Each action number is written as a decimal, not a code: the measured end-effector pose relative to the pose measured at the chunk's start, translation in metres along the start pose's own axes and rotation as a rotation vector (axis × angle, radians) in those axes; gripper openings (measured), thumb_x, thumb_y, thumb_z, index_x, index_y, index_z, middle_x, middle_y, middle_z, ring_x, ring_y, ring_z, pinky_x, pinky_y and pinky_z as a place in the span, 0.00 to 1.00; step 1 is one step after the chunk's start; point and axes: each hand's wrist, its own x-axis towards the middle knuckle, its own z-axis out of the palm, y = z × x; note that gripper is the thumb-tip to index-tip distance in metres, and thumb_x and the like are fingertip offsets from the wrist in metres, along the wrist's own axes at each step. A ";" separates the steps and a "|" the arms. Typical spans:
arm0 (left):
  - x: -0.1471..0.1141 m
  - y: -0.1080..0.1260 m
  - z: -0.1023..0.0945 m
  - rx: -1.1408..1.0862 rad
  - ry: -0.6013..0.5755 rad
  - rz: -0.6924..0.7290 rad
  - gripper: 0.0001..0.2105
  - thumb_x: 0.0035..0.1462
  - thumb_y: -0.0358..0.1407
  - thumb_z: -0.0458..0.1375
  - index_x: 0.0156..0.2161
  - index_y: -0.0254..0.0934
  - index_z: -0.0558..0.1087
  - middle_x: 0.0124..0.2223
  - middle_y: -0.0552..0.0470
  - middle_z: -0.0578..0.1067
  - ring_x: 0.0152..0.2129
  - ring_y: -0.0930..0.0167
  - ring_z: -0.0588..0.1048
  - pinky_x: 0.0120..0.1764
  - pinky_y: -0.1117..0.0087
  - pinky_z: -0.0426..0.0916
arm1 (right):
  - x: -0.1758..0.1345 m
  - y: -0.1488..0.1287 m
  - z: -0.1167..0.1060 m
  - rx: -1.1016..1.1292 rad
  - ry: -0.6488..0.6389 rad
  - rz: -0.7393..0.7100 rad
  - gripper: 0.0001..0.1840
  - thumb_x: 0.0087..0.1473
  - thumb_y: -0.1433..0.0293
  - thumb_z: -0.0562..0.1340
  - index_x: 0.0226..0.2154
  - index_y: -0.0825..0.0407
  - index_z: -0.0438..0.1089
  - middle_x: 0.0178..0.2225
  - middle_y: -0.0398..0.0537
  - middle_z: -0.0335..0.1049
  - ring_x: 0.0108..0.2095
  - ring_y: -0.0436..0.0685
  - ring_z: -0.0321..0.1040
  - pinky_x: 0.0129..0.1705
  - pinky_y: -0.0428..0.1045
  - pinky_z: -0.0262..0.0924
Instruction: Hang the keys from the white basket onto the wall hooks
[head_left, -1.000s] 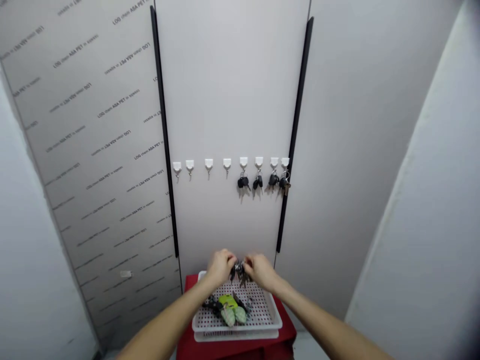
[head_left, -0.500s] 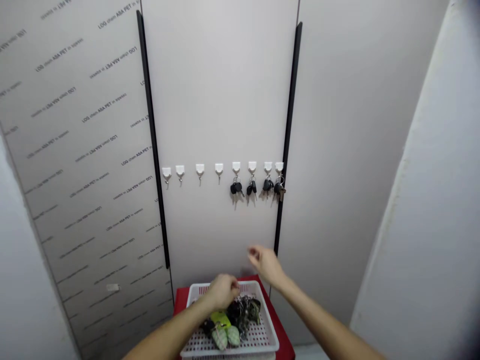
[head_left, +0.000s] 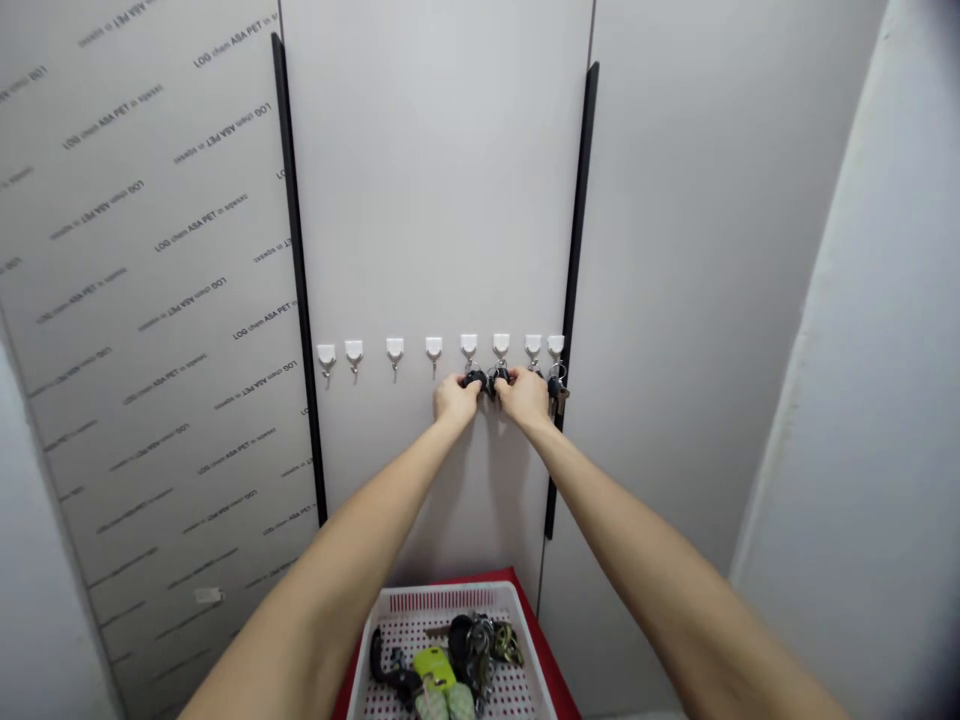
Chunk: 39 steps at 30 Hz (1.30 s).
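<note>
Both arms reach up to a row of white hooks on a pale panel. My left hand (head_left: 455,400) is closed on a bunch of black-headed keys (head_left: 474,379) hanging from the fifth hook (head_left: 469,345) from the left. Just beside it, my right hand (head_left: 523,396) pinches another bunch of black-headed keys (head_left: 501,376) at the sixth hook (head_left: 501,344). Behind that hand, the keys on the seventh hook (head_left: 533,345) are mostly hidden. At the right end, a further bunch of keys (head_left: 557,388) hangs from the last hook (head_left: 555,344).
Below, a white perforated basket (head_left: 450,590) on a red surface (head_left: 546,645) contains several keys, rings and a yellow-green tag (head_left: 433,666). Bare hooks (head_left: 395,348) line the left part of the row. Long black handles (head_left: 294,220) run down the panel's sides.
Both hands have risen from the basket area to the hooks and closed on the two hanging bunches of keys. More of the basket's contents now shows.
</note>
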 end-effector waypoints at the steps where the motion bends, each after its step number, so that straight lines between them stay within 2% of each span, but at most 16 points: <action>1: 0.000 0.004 -0.004 -0.006 0.008 0.016 0.13 0.40 0.39 0.49 0.32 0.35 0.67 0.31 0.50 0.71 0.28 0.74 0.67 0.30 0.75 0.59 | 0.003 -0.001 -0.004 0.006 0.004 -0.019 0.14 0.39 0.68 0.50 0.30 0.55 0.65 0.27 0.50 0.67 0.29 0.52 0.62 0.31 0.45 0.52; 6: 0.008 0.029 -0.034 -0.001 0.060 0.089 0.14 0.41 0.40 0.47 0.31 0.35 0.68 0.28 0.51 0.71 0.25 0.74 0.67 0.27 0.76 0.59 | 0.023 -0.015 -0.029 0.038 0.053 -0.118 0.15 0.40 0.68 0.49 0.29 0.56 0.65 0.27 0.48 0.66 0.28 0.50 0.61 0.30 0.44 0.51; 9: 0.000 0.025 -0.040 0.038 -0.019 0.175 0.14 0.40 0.39 0.47 0.31 0.34 0.68 0.27 0.52 0.71 0.25 0.75 0.67 0.27 0.77 0.59 | 0.013 -0.013 -0.034 0.040 -0.040 -0.223 0.13 0.39 0.70 0.50 0.29 0.55 0.65 0.27 0.47 0.66 0.27 0.48 0.60 0.29 0.42 0.50; 12: -0.032 -0.010 -0.029 0.118 -0.194 0.229 0.14 0.41 0.37 0.47 0.32 0.33 0.68 0.29 0.51 0.71 0.26 0.75 0.66 0.28 0.77 0.59 | -0.030 0.009 -0.021 -0.046 -0.227 -0.296 0.11 0.38 0.70 0.51 0.26 0.55 0.65 0.25 0.47 0.66 0.25 0.48 0.60 0.26 0.42 0.49; 16: -0.103 -0.084 -0.004 0.285 -0.495 0.166 0.13 0.41 0.33 0.46 0.32 0.33 0.67 0.31 0.50 0.71 0.27 0.75 0.67 0.29 0.76 0.59 | -0.118 0.057 0.012 -0.157 -0.544 -0.228 0.10 0.38 0.72 0.50 0.25 0.55 0.65 0.23 0.48 0.67 0.24 0.49 0.61 0.24 0.42 0.48; 18: -0.137 -0.115 0.005 0.431 -0.582 0.096 0.12 0.41 0.34 0.46 0.32 0.35 0.67 0.31 0.50 0.71 0.28 0.73 0.67 0.30 0.74 0.59 | -0.158 0.077 0.027 -0.203 -0.662 -0.176 0.11 0.38 0.73 0.50 0.25 0.54 0.65 0.25 0.49 0.67 0.26 0.50 0.62 0.24 0.43 0.48; 19: -0.151 -0.127 0.008 0.489 -0.584 0.094 0.12 0.41 0.34 0.46 0.33 0.36 0.67 0.32 0.50 0.71 0.29 0.72 0.67 0.31 0.74 0.59 | -0.174 0.084 0.033 -0.222 -0.696 -0.162 0.11 0.37 0.73 0.50 0.25 0.54 0.65 0.26 0.49 0.67 0.27 0.51 0.62 0.25 0.43 0.49; 22: -0.178 -0.146 0.013 0.604 -0.625 0.090 0.13 0.40 0.32 0.46 0.33 0.36 0.66 0.35 0.49 0.70 0.33 0.70 0.67 0.34 0.72 0.59 | -0.207 0.095 0.043 -0.241 -0.744 -0.160 0.12 0.36 0.74 0.50 0.27 0.52 0.65 0.28 0.49 0.67 0.31 0.53 0.62 0.29 0.44 0.51; 26: -0.183 -0.143 0.017 0.687 -0.723 0.078 0.14 0.39 0.30 0.46 0.34 0.34 0.66 0.37 0.45 0.69 0.35 0.67 0.67 0.36 0.69 0.59 | -0.223 0.099 0.052 -0.264 -0.766 -0.179 0.14 0.35 0.75 0.50 0.29 0.53 0.65 0.31 0.51 0.66 0.33 0.55 0.62 0.32 0.46 0.52; 29: -0.166 -0.124 0.020 0.762 -0.818 0.048 0.12 0.38 0.31 0.48 0.32 0.33 0.68 0.35 0.42 0.70 0.32 0.64 0.68 0.32 0.68 0.60 | -0.203 0.101 0.048 -0.241 -0.795 -0.185 0.14 0.35 0.73 0.51 0.28 0.54 0.66 0.30 0.52 0.67 0.32 0.55 0.63 0.31 0.46 0.53; 31: -0.142 -0.103 0.023 0.739 -0.816 0.064 0.11 0.38 0.32 0.49 0.31 0.34 0.69 0.33 0.43 0.71 0.31 0.65 0.68 0.31 0.69 0.61 | -0.166 0.103 0.036 -0.159 -0.706 -0.167 0.14 0.37 0.72 0.50 0.30 0.54 0.66 0.29 0.51 0.67 0.31 0.53 0.63 0.31 0.45 0.53; 32: -0.127 -0.089 0.025 0.684 -0.772 0.096 0.11 0.40 0.33 0.48 0.31 0.35 0.68 0.33 0.44 0.71 0.31 0.67 0.68 0.31 0.69 0.60 | -0.142 0.102 0.026 -0.105 -0.583 -0.136 0.16 0.38 0.71 0.50 0.32 0.55 0.65 0.31 0.51 0.67 0.31 0.52 0.62 0.32 0.44 0.53; 35: -0.076 -0.039 0.033 0.470 -0.470 0.203 0.15 0.43 0.36 0.46 0.39 0.35 0.64 0.38 0.46 0.68 0.35 0.70 0.66 0.35 0.71 0.59 | -0.061 0.097 -0.006 -0.003 -0.148 -0.019 0.18 0.41 0.67 0.49 0.36 0.57 0.62 0.34 0.51 0.65 0.32 0.50 0.61 0.34 0.44 0.53; 36: -0.061 -0.021 0.036 0.422 -0.376 0.206 0.17 0.43 0.38 0.47 0.41 0.34 0.62 0.39 0.45 0.68 0.35 0.70 0.65 0.36 0.71 0.58 | -0.038 0.093 -0.016 0.000 -0.038 0.030 0.19 0.42 0.65 0.48 0.37 0.56 0.62 0.33 0.51 0.65 0.32 0.51 0.61 0.34 0.45 0.53; 37: -0.048 -0.004 0.039 0.390 -0.301 0.213 0.19 0.43 0.40 0.47 0.42 0.35 0.61 0.40 0.45 0.67 0.36 0.69 0.65 0.36 0.71 0.58 | -0.018 0.090 -0.023 -0.010 0.046 0.066 0.20 0.41 0.64 0.49 0.37 0.55 0.62 0.34 0.50 0.65 0.32 0.51 0.61 0.33 0.46 0.53; 39: -0.029 0.024 0.045 0.364 -0.201 0.227 0.20 0.43 0.43 0.47 0.42 0.36 0.60 0.40 0.45 0.67 0.36 0.68 0.65 0.35 0.69 0.58 | 0.007 0.081 -0.032 -0.039 0.103 0.118 0.20 0.40 0.61 0.50 0.34 0.53 0.64 0.32 0.50 0.65 0.32 0.53 0.61 0.31 0.46 0.53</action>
